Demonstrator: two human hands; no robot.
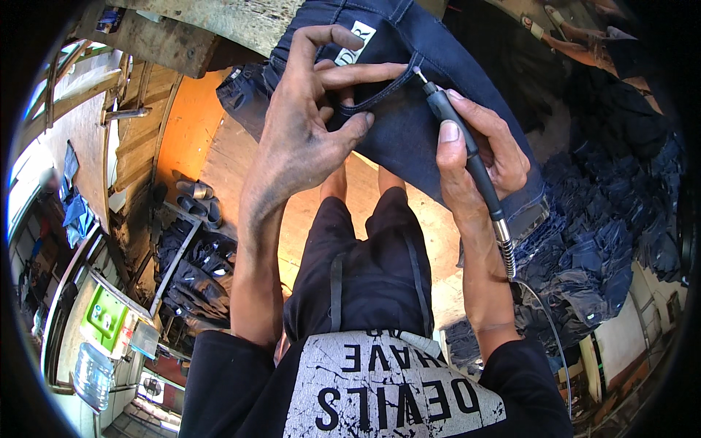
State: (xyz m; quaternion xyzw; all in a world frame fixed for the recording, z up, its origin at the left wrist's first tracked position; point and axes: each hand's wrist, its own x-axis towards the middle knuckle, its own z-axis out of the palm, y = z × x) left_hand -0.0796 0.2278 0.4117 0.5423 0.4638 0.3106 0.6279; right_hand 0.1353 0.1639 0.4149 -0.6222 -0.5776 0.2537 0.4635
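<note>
A dark blue denim garment with raised seams hangs over a board in front of me. My left hand has its fingers spread at the pocket opening. One finger lies stretched along the cloth toward the pocket corner, another curls above, and the thumb rests by the pocket edge. A white label shows beside these fingers. My right hand is closed round a black pen-shaped rotary tool. Its small tip is at the seam by the pocket corner, close to the left fingertip; contact cannot be made out.
A worn wooden board is at the top. Heaped dark denim lies at the right, near the tool's cable. Another person's limbs show at upper right. Sandals, dark clothes and a green tray are at the left.
</note>
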